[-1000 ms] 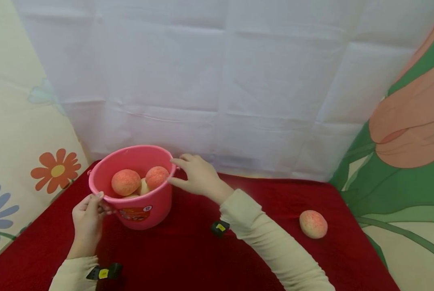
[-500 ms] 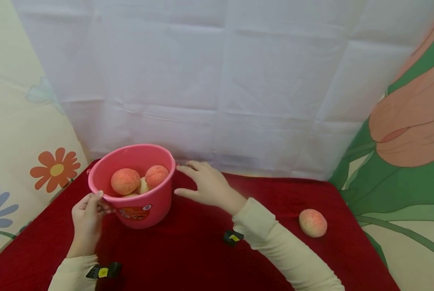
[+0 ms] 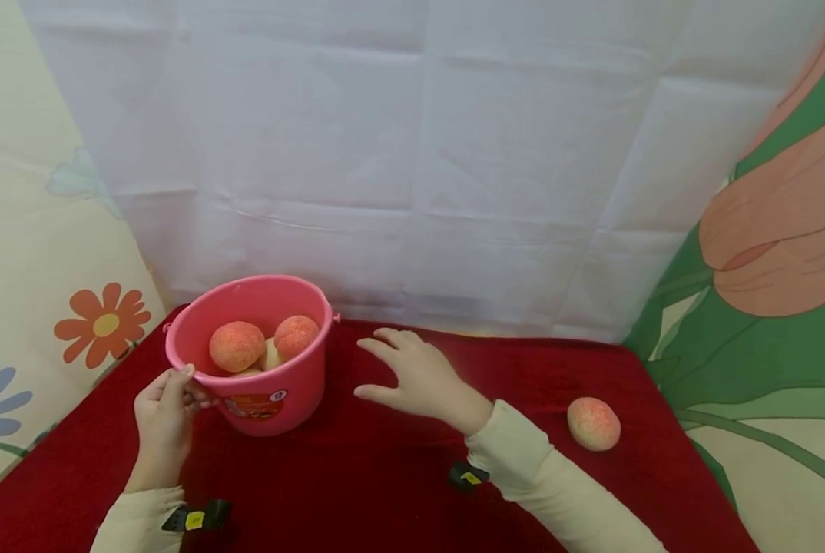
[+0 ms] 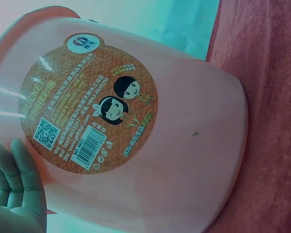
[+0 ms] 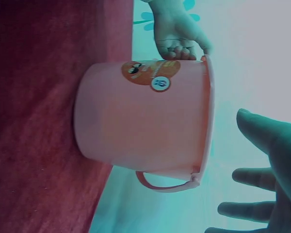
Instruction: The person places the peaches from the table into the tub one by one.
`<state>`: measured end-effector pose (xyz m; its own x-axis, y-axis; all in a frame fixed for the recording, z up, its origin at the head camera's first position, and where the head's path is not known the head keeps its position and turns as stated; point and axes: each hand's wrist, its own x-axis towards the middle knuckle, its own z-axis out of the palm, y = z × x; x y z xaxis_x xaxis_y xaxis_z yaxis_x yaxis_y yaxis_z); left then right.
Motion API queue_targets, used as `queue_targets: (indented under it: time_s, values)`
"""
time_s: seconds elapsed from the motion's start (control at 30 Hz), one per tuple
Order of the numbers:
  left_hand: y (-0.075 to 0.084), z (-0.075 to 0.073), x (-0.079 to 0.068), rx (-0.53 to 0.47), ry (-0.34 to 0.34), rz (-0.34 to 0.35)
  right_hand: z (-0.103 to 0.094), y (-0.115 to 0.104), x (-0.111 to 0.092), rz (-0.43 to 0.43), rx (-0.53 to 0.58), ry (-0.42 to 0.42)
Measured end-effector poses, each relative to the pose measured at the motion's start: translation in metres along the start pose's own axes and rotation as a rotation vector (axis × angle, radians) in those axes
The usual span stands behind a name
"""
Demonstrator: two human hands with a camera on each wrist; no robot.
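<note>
A pink bucket (image 3: pixel 305 390) stands on the red cloth at the left. My left hand (image 3: pixel 167 422) pinches its near-left rim, the thumb over the edge and the other fingers curled below it outside. In the left wrist view, that hand (image 4: pixel 17 194) lies beside the bucket's printed label (image 4: pixel 89 104). Inside sit two peach-like fruits with red tops, one larger (image 3: pixel 237 346) and one at the right (image 3: pixel 296 336), with paler ones partly hidden beneath. Right of the bucket, my right hand (image 3: pixel 422 380) hovers with fingers spread, holding nothing and apart from the rim.
One more peach (image 3: pixel 594 424) lies on the red cloth (image 3: pixel 357 491) at the right. A white sheet (image 3: pixel 419 153) hangs behind, with flower-patterned backdrops on both sides. The bucket's handle (image 5: pixel 167 187) hangs down its side in the right wrist view.
My right hand has come off the bucket's right rim and moved to the right and toward me. My left hand and the bucket have stayed in place.
</note>
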<state>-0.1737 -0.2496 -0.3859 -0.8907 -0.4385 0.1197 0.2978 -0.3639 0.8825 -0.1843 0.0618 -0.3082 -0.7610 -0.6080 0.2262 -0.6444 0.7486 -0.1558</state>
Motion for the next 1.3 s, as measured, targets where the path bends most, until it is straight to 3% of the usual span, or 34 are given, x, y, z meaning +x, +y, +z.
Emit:
queue_targets:
  time_s: [0.77,1.3]
  values:
    - [0.000,-0.001,-0.001,-0.003,0.004,-0.021,0.030,0.035,-0.050,0.002,-0.013,0.036]
    - [-0.004,-0.003,0.000,-0.001,-0.012,0.023,0.040,0.078,-0.092,0.098,-0.023,0.074]
